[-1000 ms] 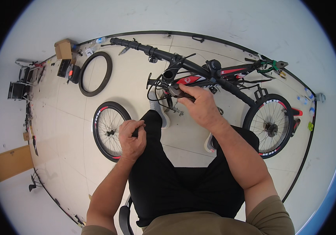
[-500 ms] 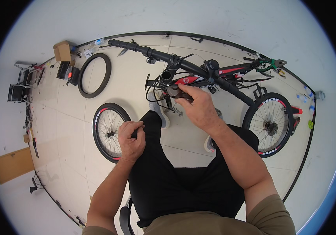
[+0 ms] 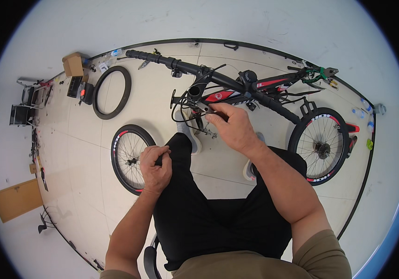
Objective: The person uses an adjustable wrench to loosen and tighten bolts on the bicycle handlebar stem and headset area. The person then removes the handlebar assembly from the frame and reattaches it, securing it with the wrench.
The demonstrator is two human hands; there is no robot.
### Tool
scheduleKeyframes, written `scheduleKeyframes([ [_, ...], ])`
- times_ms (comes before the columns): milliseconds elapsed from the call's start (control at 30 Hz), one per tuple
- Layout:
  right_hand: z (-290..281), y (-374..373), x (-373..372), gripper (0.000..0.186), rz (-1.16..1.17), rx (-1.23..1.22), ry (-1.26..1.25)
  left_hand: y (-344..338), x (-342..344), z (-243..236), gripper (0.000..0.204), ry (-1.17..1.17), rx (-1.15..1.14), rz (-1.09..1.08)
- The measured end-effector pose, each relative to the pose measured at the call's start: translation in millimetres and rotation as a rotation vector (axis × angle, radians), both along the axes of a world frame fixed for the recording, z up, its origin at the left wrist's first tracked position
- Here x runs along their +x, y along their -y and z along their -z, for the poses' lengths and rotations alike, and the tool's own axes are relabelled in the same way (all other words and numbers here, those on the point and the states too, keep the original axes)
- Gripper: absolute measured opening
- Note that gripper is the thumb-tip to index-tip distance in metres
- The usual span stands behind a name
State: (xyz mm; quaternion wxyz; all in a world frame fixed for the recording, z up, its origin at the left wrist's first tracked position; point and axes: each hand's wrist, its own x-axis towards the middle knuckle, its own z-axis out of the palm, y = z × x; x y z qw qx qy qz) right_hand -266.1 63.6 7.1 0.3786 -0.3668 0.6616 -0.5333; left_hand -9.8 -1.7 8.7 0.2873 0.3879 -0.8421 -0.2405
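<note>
Head view, looking down past black trousers (image 3: 218, 223) at a stripped-down bike on a pale tiled floor (image 3: 83, 139). Got a black, red and white frame (image 3: 219, 96) just ahead of the feet, running off to the right, with a black handlebar (image 3: 227, 81) slanting across above it.

Pinching a small grey piece (image 3: 202, 107) between thumb and forefinger with the right hand (image 3: 234, 128), right at the front end of the frame, beside a tangle of black cables (image 3: 184, 99). Can't make out what kind of piece, too much tucked behind the fingers. Resting the left hand (image 3: 156, 169) at the left knee, fingers loosely curled in. Can't tell whether gripping anything in there, sorry.

Just left of that hand, and partly behind it, a wheel (image 3: 132, 162) with red and white rim markings. Over to the right, a second wheel (image 3: 323, 149) with sprockets at the hub, close to the lower end of the handlebar. Can't tell if attached to the frame.

Up to the left, a loose tyre (image 3: 95, 96) on the tiles, near an open cardboard box (image 3: 73, 65). At the far right end of the frame, green-handled pliers (image 3: 330, 72), then some plastic bottles (image 3: 358, 112) by the wall.
</note>
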Motion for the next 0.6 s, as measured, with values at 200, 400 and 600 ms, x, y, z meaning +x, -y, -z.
scheduleKeyframes([
  [200,5,0,3,0.029,0.009,-0.065,-0.122,0,0,0,0.016,-0.016,-0.007,-0.006],
  [400,1,1,7,0.032,0.039,0.021,-0.063,0,6,7,0.014,-0.019,-0.034,-0.024],
  [600,28,7,9,0.035,0.09,0.002,-0.035,-1,5,13,0.011,-0.056,-0.044,-0.086],
])
